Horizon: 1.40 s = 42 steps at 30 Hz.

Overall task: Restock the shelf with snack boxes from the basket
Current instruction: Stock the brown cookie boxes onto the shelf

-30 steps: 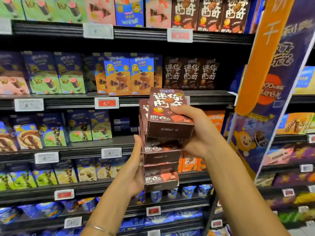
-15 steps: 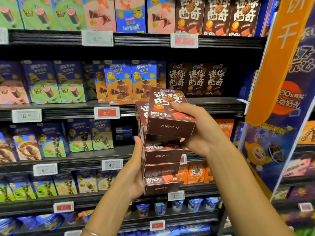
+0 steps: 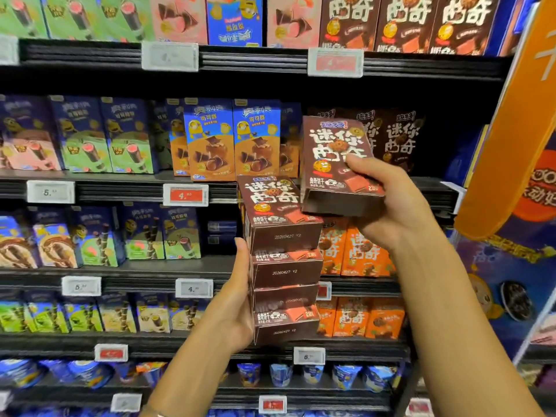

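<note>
The right grip (image 3: pixel 394 203), pinching one brown cardboard snack box (image 3: pixel 334 145), has lifted it off the stack (image 3: pixel 285 266) clasped by the left grip (image 3: pixel 237 308); shelving probably comes next.

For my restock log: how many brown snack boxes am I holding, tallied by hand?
Left hand, stack of brown boxes: 4
Right hand, single brown box: 1
Total: 5
</note>
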{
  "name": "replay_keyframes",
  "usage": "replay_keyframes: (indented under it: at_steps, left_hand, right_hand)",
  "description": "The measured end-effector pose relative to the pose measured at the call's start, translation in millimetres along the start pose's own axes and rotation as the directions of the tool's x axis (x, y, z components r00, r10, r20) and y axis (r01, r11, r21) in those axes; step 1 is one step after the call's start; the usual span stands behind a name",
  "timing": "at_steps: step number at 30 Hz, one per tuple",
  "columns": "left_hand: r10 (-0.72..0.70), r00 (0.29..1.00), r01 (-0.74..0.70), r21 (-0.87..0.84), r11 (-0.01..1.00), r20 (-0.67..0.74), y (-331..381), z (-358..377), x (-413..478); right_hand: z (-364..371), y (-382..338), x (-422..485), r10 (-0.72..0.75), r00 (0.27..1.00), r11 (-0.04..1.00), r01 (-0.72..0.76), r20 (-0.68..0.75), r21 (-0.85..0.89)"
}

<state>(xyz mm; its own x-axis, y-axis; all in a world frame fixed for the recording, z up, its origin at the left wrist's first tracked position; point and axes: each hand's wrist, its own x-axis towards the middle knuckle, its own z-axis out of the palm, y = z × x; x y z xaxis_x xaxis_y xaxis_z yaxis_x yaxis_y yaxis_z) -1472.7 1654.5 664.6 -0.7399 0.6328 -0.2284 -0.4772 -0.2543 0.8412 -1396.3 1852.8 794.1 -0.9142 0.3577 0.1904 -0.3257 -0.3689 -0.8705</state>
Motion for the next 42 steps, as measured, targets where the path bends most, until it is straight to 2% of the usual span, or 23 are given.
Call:
replay_keyframes:
  at_steps: [3, 6, 9, 13, 17, 21, 28, 34, 37, 40, 42]
  left_hand:
    - [0.016, 1.000, -0.016, 0.004, 1.000, -0.008, -1, 6, 2]
    - [0.017, 1.000, -0.017, 0.021, 1.000, -0.019, -2, 13, 4]
    - [0.013, 0.999, -0.012, 0.020, 1.000, -0.041, -5, 21, 8]
    - [0.001, 0.999, -0.001, 0.011, 1.000, -0.034, -10, 30, 10]
    - [-0.003, 1.000, 0.003, 0.010, 1.000, -0.025, -18, 34, 16]
    - [0.003, 1.000, -0.003, -0.004, 1.000, -0.028, -22, 34, 18]
    - [0.026, 0.999, -0.026, -0.007, 1.000, -0.034, -24, 31, 18]
    - [0.022, 0.999, -0.021, 0.025, 0.999, -0.026, -19, 29, 15]
    - [0.028, 1.000, -0.028, 0.052, 0.998, -0.009, -17, 29, 13]
    - [0.029, 1.000, -0.030, 0.076, 0.997, 0.011, -17, 28, 11]
    - [0.033, 0.999, -0.034, 0.077, 0.996, 0.016, -18, 26, 10]
  right_hand:
    - [-18, -10, 31, -0.111, 0.987, 0.984, 0.093, -0.115, -0.152]
    - [-33, -15, 65, -0.214, 0.972, 0.932, 0.174, -0.096, -0.319]
    - [-49, -16, 95, -0.256, 0.961, 0.904, 0.199, -0.105, -0.379]
    - [-61, -16, 124, -0.337, 0.907, 0.856, 0.184, -0.252, -0.482]
    - [-62, -14, 142, -0.365, 0.907, 0.721, 0.135, -0.208, -0.680]
    - [-64, -11, 157, -0.411, 0.893, 0.590, 0.108, -0.183, -0.800]
    - [-54, -6, 176, -0.456, 0.864, 0.374, -0.031, -0.213, -0.927]
    - [-44, -1, 184, -0.485, 0.860, 0.183, -0.081, -0.162, -0.980]
    - [-41, 2, 188, -0.474, 0.866, 0.149, -0.101, -0.161, -0.984]
    - [-36, 1, 177, -0.437, 0.878, 0.187, -0.123, -0.195, -0.975]
    - [-29, -2, 155, -0.490, 0.852, 0.229, -0.075, -0.181, -0.971]
